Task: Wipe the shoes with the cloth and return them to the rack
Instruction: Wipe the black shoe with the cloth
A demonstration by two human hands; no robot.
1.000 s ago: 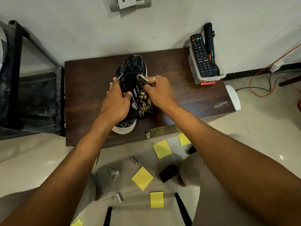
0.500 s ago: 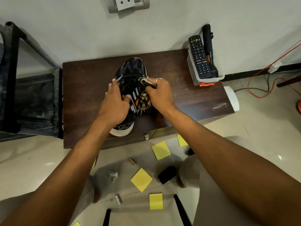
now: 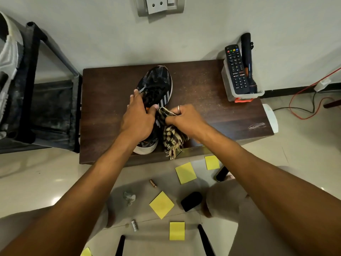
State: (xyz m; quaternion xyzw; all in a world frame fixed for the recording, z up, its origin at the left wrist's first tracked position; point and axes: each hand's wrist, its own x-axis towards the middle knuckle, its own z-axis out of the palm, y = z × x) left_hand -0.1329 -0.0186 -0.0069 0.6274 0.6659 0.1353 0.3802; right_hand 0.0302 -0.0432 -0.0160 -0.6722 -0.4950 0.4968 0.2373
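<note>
A black mesh sneaker (image 3: 158, 80) with white side stripes and a white sole lies on the dark brown wooden desk (image 3: 110, 108), toe pointing far toward the wall, heel at the near edge. The left hand (image 3: 138, 121) grips the sneaker from above, fingers curled over the lace area on the left and thumb on the right side. The right hand (image 3: 186, 119) wears a silver ring (image 3: 179, 109) and holds a bunched checked beige-and-black cloth (image 3: 172, 137), fingers closed round it. The cloth's top fold presses against the sneaker's right side, just beside the left thumb. Its fringed end hangs down to the desk's near edge.

At the far right of the desk stands a clear plastic bin (image 3: 228, 93) holding a black remote control (image 3: 236, 69) and a dark torch (image 3: 248, 61), both leaning upright against the wall.

A black metal rack (image 3: 35, 52) stands left of the desk, just beside it. A grey-white shoe (image 3: 9, 52) is on its upper level at the left frame edge.

On the pale tile floor nearer the person lie yellow sticky notes (image 3: 161, 204), a small copper-coloured battery (image 3: 153, 183), a crumpled scrap (image 3: 129, 197) and a black oval object (image 3: 191, 201). A red cable (image 3: 304, 100) runs along the floor at far right.
</note>
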